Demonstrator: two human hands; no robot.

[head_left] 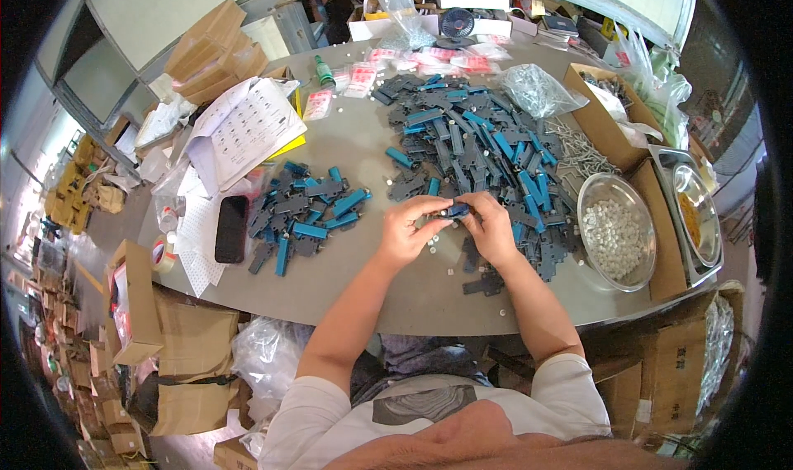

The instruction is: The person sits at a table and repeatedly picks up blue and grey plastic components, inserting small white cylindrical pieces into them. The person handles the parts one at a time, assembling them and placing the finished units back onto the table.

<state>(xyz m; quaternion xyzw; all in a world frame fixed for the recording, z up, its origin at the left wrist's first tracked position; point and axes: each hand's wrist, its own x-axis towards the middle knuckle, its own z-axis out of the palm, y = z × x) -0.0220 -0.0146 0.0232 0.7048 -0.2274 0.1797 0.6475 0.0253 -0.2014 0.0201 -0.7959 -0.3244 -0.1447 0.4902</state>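
Note:
Both hands meet over the grey table (363,296), in front of the large heap. Between their fingertips is a small dark grey and blue plastic part (453,211). My left hand (404,232) pinches its left end, thumb below. My right hand (491,229) grips the other end, and the fingers hide much of it. A large heap of similar grey and blue parts (450,131) spreads beyond and to the right of my hands. A smaller pile of these parts (301,210) lies to the left. Several small white pieces (450,271) are scattered on the table near my wrists.
Right of the heap are loose screws (588,152), a metal bowl (652,251) of white pieces, a cardboard box (591,98) and a steel tray (712,273). A bag of screws (541,90) lies behind. On the left are a phone (231,229) and papers (252,127).

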